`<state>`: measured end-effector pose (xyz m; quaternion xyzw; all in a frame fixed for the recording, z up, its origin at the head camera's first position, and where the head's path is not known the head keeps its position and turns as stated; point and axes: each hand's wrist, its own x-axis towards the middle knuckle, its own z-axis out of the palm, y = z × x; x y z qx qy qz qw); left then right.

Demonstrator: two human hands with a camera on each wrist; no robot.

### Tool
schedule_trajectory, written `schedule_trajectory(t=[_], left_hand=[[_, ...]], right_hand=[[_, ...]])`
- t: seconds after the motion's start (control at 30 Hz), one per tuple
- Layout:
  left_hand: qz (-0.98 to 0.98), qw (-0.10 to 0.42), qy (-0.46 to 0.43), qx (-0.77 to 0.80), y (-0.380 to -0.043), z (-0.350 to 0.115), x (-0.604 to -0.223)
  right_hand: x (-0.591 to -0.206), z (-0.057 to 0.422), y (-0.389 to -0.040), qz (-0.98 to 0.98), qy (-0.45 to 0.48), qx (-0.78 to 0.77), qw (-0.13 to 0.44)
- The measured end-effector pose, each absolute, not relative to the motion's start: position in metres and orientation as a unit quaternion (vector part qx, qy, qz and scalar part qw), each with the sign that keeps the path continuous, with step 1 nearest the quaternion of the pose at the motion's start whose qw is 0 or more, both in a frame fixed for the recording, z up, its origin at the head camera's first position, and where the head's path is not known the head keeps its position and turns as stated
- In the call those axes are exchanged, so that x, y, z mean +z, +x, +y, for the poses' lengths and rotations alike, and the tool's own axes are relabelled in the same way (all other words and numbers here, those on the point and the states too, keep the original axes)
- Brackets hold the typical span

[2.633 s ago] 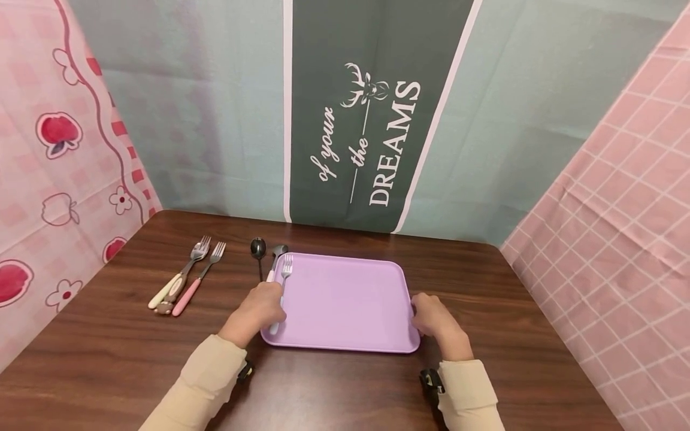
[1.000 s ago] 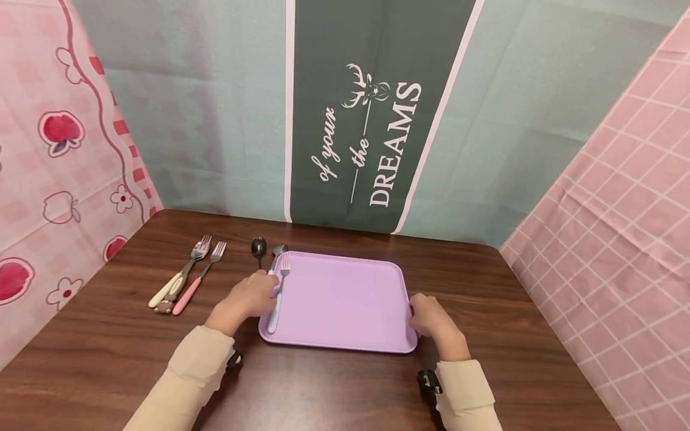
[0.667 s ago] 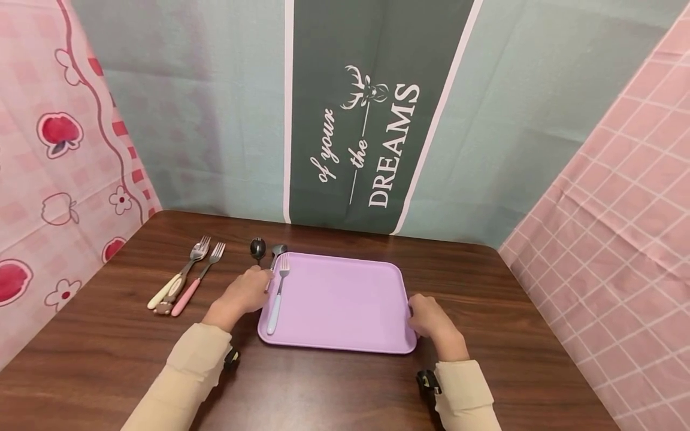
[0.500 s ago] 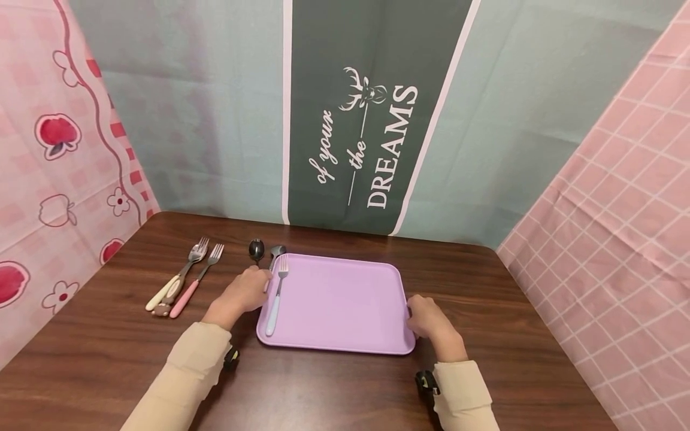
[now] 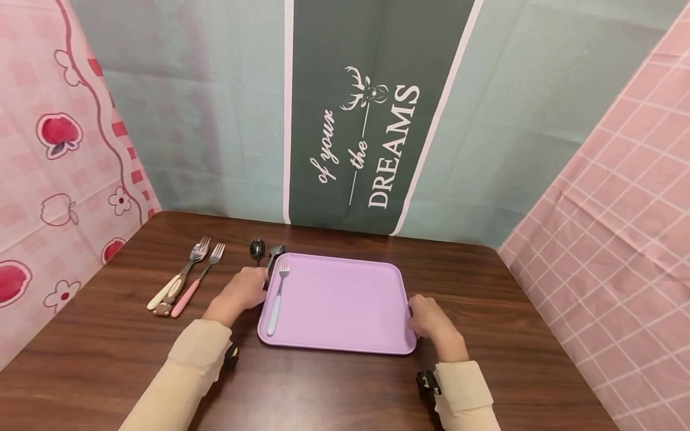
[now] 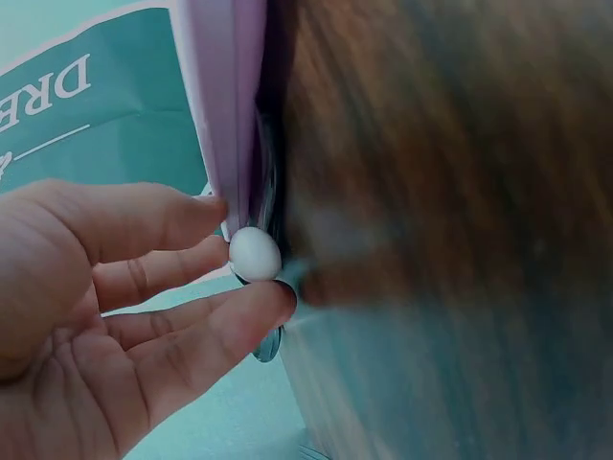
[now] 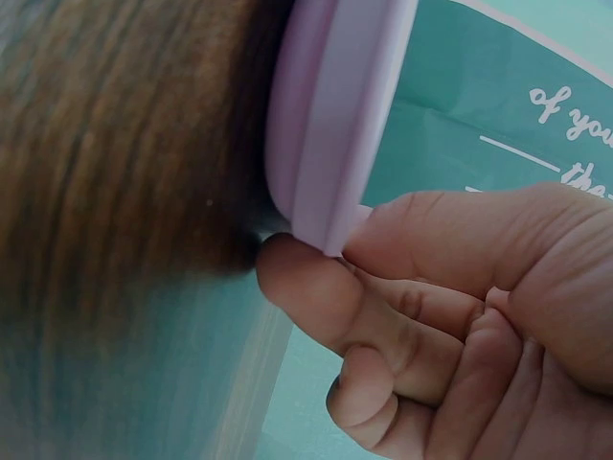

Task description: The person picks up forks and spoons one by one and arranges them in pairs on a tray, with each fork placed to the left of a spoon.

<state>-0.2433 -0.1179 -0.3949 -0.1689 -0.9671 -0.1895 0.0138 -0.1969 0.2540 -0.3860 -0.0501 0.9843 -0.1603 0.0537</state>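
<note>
The left hand pinches a spoon while the right hand holds the lilac tray by its edge

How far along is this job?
Seemingly partway. Done: a fork lies on the tray. In hand: the right hand pinches the tray; the left hand is at a pale-handled spoon beside it. Perhaps left: that spoon, the black spoon and the cutlery group, all off the tray.
</note>
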Motion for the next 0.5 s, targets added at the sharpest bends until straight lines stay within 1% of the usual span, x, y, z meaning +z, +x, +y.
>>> schedule_trajectory(t=[0.13, 0.33, 0.5], left_hand=[[-0.969, 0.007, -0.159, -0.189, -0.2453, -0.1193, -0.3961], [-0.97, -0.019, -0.155, -0.187, -0.2471, -0.1227, -0.3977], [-0.972, -0.026, -0.154, -0.177, -0.247, -0.1238, -0.3973]], right_hand=[[-0.3863, 0.2541, -0.1966, 0.984, -0.05, -0.161, 0.051], [-0.3858, 0.2529, -0.1954, 0.984, -0.052, -0.161, 0.051], [-0.3862, 0.2533, -0.1969, 0.986, -0.054, -0.153, 0.049]])
